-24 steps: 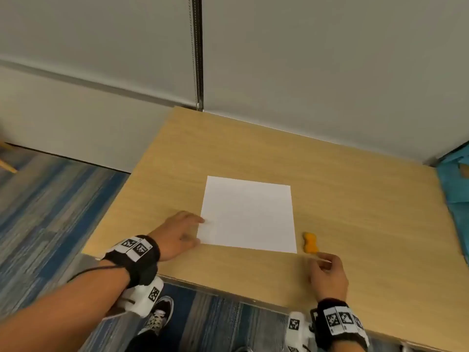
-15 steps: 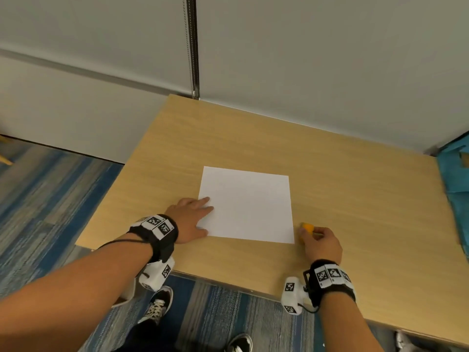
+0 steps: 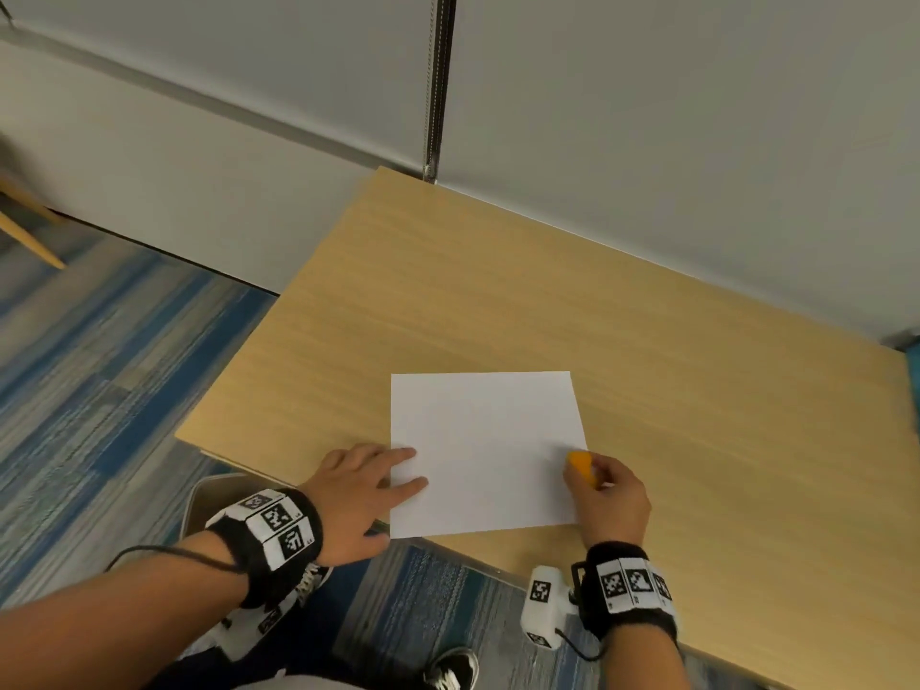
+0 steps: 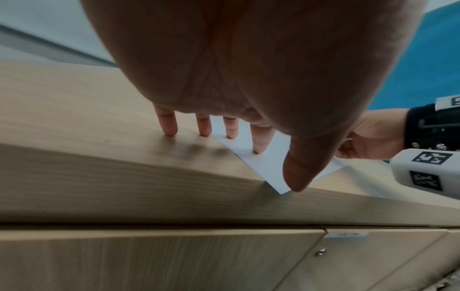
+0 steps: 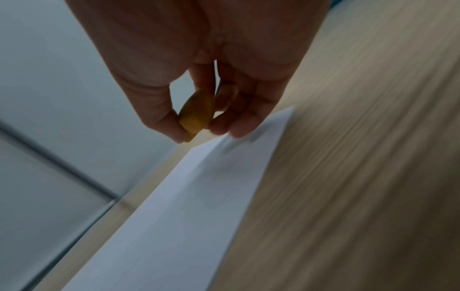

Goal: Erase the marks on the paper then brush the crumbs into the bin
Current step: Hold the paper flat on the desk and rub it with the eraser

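A white sheet of paper [image 3: 485, 450] lies near the front edge of the wooden table [image 3: 547, 301]; no marks on it are clear from here. My left hand [image 3: 368, 483] lies flat with spread fingers, pressing the sheet's left edge; in the left wrist view the fingertips [image 4: 257, 144] rest on the paper [image 4: 271, 157]. My right hand [image 3: 605, 490] pinches an orange eraser [image 3: 581, 463] at the sheet's right edge. The right wrist view shows the eraser [image 5: 196, 114] held between thumb and fingers just above the paper [image 5: 179, 206].
A grey bin [image 3: 214, 500] sits on the striped blue carpet [image 3: 99, 390] below the table's front left corner, partly behind my left wrist. Grey wall panels [image 3: 647, 117] back the table. Something teal [image 3: 915, 371] is at the table's right end. My shoes [image 3: 450, 669] are below.
My right hand picked the orange eraser up off the table and brought it to the paper's right edge. My left hand stayed pressed on the sheet's left edge. The head view swung right and down.
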### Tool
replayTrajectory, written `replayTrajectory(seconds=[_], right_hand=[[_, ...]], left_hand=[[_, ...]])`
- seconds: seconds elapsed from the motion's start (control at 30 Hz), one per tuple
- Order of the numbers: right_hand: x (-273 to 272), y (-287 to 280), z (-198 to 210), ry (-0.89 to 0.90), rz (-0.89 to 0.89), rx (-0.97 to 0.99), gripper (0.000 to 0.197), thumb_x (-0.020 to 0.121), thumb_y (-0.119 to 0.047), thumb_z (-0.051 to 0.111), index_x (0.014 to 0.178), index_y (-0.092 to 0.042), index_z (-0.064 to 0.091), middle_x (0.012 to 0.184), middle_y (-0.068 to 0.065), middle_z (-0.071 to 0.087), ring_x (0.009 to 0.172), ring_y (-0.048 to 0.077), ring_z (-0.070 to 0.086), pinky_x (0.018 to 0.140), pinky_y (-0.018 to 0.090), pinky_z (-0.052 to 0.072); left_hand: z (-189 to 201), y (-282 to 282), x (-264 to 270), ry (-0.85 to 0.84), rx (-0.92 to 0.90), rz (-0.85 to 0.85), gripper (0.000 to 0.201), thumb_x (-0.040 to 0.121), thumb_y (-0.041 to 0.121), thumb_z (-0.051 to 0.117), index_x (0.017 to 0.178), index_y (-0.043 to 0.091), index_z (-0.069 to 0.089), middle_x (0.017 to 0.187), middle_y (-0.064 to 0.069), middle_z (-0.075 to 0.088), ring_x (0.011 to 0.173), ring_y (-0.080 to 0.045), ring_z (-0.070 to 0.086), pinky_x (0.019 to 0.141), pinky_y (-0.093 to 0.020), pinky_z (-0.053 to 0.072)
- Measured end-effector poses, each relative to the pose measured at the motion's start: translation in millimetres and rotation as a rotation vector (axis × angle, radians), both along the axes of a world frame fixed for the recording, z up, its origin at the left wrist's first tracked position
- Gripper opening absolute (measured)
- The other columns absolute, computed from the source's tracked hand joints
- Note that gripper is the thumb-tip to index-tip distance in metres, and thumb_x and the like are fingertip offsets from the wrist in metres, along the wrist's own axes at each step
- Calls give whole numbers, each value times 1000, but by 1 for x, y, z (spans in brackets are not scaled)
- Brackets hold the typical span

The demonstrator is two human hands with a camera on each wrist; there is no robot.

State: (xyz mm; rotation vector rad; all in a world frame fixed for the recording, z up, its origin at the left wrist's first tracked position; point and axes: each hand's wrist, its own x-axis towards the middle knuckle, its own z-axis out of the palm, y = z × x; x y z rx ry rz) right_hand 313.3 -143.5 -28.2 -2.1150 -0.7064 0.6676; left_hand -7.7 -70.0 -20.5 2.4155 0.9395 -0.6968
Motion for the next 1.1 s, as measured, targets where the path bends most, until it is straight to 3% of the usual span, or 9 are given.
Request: replayTrajectory(seconds=[0.07, 0.17, 0.27, 0.4, 0.57, 0.73, 0.83, 1.0, 1.1], right_hand=[[-20, 5, -3, 3, 76, 41, 10, 88, -24, 74, 95, -21, 69, 88, -2, 64, 76, 18, 59, 63, 16, 42], [-44, 14, -5, 37, 160, 47, 9, 88, -26, 74, 94, -24, 69, 87, -8, 66, 75, 7, 60, 62, 11, 43], [-62, 20, -6, 72, 220, 15, 14, 88, -29, 74, 101, -25, 69, 91, -9, 67, 80, 3, 61, 69, 15, 45], [-78, 30, -11, 96, 276, -8, 21, 89, -29, 73, 109, -24, 70, 94, -7, 69, 85, 7, 64, 81, 26, 52], [-83, 49, -10, 46, 337, -84, 25, 89, -29, 72, 114, -24, 70, 99, -9, 70, 90, 8, 64, 89, 31, 55], [-91, 66, -5, -18, 307, -75, 31, 90, -29, 71, 120, -19, 67, 107, -5, 68, 95, 14, 63, 91, 34, 53], [-101, 62, -10, 45, 310, -82, 31, 89, -27, 73, 118, -20, 68, 107, -7, 69, 96, 7, 64, 92, 34, 54], [-97, 51, -24, 128, 339, 16, 34, 86, -20, 76, 113, -36, 65, 110, -14, 68, 99, -1, 63, 90, 26, 53], [-83, 55, -24, 159, 414, 49, 34, 86, -19, 77, 103, -45, 63, 102, -15, 69, 92, -4, 64, 83, 18, 51]], left_hand=[[1, -3, 2, -7, -24, 10, 81, 99, 57, 49, 164, 46, 2, 172, 7, -16, 155, -27, -8, 123, -48, 4], [10, 11, 9, -78, -2, 63, 80, 98, 55, 51, 164, 46, 6, 172, 8, -9, 155, -23, -5, 124, -50, 6], [16, 50, 15, -112, 45, 152, 84, 100, 55, 53, 164, 45, 0, 172, 9, -18, 158, -24, -9, 125, -53, 4], [2, 97, 18, -24, 51, 194, 96, 96, 63, 57, 163, 44, -9, 167, 8, -34, 157, -27, -23, 124, -63, -4], [-21, 105, 8, 1, 14, 211, 107, 87, 79, 55, 160, 49, -18, 160, 11, -45, 149, -25, -40, 118, -69, -16], [-30, 105, 3, -43, -14, 230, 117, 75, 86, 61, 159, 51, -13, 157, 14, -49, 145, -22, -47, 116, -70, -19], [-30, 106, 1, -46, -5, 219, 120, 70, 88, 63, 160, 51, -7, 157, 13, -49, 144, -22, -48, 115, -70, -20], [-29, 107, 2, -63, -4, 257, 123, 63, 88, 68, 158, 53, -2, 156, 17, -49, 143, -17, -49, 114, -65, -26], [-26, 104, 7, -4, 10, 260, 129, 65, 90, 65, 158, 52, -15, 155, 16, -52, 142, -18, -50, 114, -65, -27]])
